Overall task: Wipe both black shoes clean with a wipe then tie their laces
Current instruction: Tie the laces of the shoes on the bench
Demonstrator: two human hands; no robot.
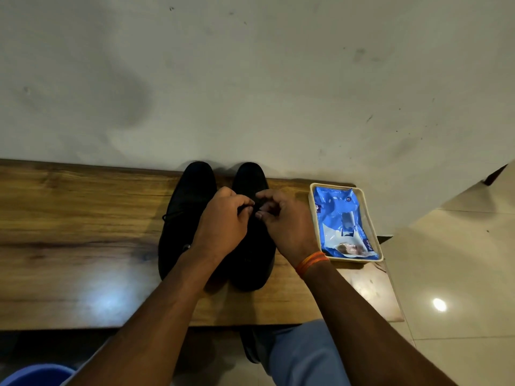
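I see two black shoes side by side at the centre of the frame, toes against the wall, on a wooden tabletop [83, 218]. The left shoe [186, 207] stands just left of centre, partly covered by my left forearm, with a thin lace end sticking out at its left side. The right shoe [250, 246] touches or nearly touches it; I cannot tell which in the dark.

Both hands meet over the right shoe's lacing. My left hand [223, 218] has its fingers curled, pinching a black lace [245, 208] between thumb and forefinger. My right hand [281, 218] faces it, fingers curled inward around the lace area; they appear to pinch the lace too, though the strand there is hard to make out against the dark shoe. An orange band [310, 261] circles the right wrist.

To the right of centre, just beside the right shoe, a cream tray [313, 207] holds a blue wipes pack [345, 218]. A blue bucket [36, 374] rim shows at the lower left corner.
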